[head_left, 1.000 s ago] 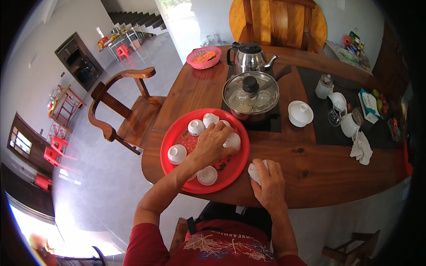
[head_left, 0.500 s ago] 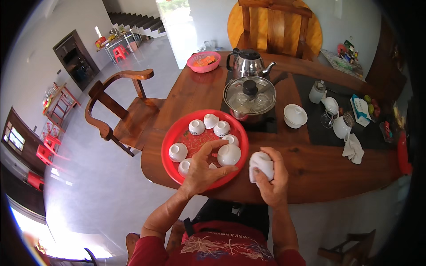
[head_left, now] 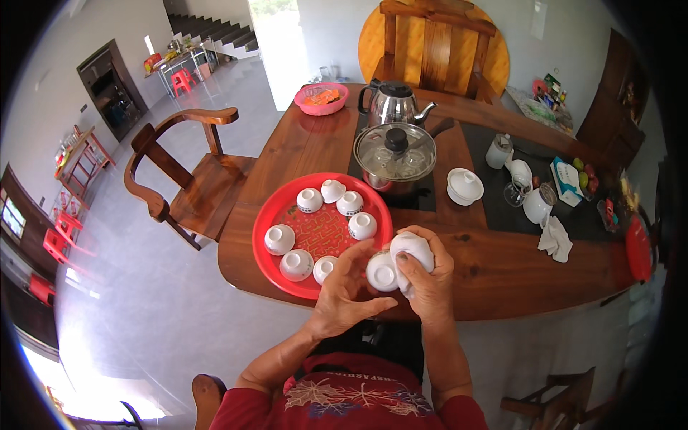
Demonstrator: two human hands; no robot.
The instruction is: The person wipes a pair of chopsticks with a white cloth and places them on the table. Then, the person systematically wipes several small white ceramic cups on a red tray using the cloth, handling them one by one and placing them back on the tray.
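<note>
My right hand [head_left: 432,281] is closed around a bunched white cloth [head_left: 413,252], which is pressed against the side of a small white cup [head_left: 382,271]. The cup is tilted with its foot ring facing me. Beside it, my left hand [head_left: 345,292] has its thumb and fingers spread in a curve, with a gap to the cup; some of its fingers are partly hidden. Both hands are over the near right rim of a round red tray [head_left: 262,252]. Several white cups stand upside down around the tray, among them one [head_left: 296,264] near the left hand.
Behind the tray stand a glass-lidded pot [head_left: 380,154] and a steel kettle [head_left: 396,107]. A lidded white bowl [head_left: 465,187] is to the right. Farther right are a white teapot [head_left: 539,206], a crumpled tissue [head_left: 555,239] and a tissue pack [head_left: 567,182]. A pink basket [head_left: 321,106] sits at the back left.
The cup has moved right from over the tray to the cloth in my right hand. My left hand has followed it rightward, its grip loosened. The view has shifted slightly.
</note>
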